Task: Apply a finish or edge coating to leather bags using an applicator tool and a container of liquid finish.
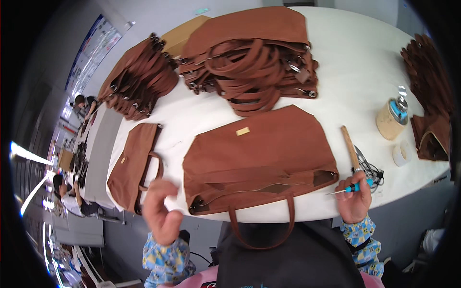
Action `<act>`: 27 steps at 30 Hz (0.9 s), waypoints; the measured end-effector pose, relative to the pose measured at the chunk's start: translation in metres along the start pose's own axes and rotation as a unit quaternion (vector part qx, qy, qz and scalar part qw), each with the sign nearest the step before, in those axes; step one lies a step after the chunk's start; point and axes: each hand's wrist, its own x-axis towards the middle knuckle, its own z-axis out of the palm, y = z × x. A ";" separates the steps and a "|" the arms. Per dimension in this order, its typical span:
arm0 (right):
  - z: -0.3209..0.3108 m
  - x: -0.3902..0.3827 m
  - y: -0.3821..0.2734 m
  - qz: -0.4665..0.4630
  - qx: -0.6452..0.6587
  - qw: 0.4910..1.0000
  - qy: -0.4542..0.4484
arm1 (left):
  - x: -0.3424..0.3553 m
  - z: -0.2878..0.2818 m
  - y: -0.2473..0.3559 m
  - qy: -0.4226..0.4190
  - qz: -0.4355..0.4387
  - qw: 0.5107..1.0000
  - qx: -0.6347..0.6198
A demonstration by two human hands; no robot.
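A large brown handbag (pixel 259 149) lies flat on the white table in front of me. Its open top faces me, and its handle (pixel 263 246) loops over the table's near edge. Thumb and fingers apart, my left hand (pixel 163 211) is raised empty between this bag and a smaller brown bag (pixel 129 165) on the left. At the large bag's right corner, my right hand (pixel 356 201) is closed round an awl (pixel 354 187) with a teal handle, its thin metal tip pointing left toward the bag.
Stacked brown bags (pixel 247 29) and another pile (pixel 141 79) stand farther back. A wooden-handled tool (pixel 350 146), dark scissors-like tool (pixel 370 168), lidded pot (pixel 392 120) and tape roll (pixel 401 153) lie right. More brown pieces (pixel 427 77) line the right edge. People sit far left.
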 end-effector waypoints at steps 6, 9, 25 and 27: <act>-0.002 -0.001 -0.005 -0.021 0.015 1.000 0.015 | -0.023 0.015 -0.030 -0.415 0.078 0.906 -0.009; -0.004 0.003 -0.001 -0.033 0.017 0.999 0.031 | -0.034 -0.001 -0.053 -0.246 -0.145 0.945 -0.158; 0.003 0.003 -0.008 0.017 0.038 0.998 0.043 | 0.020 -0.008 -0.091 0.142 -0.188 0.877 -0.418; 0.004 0.005 -0.008 0.008 0.017 0.998 0.055 | 0.043 -0.054 -0.083 0.188 -0.140 0.886 -0.400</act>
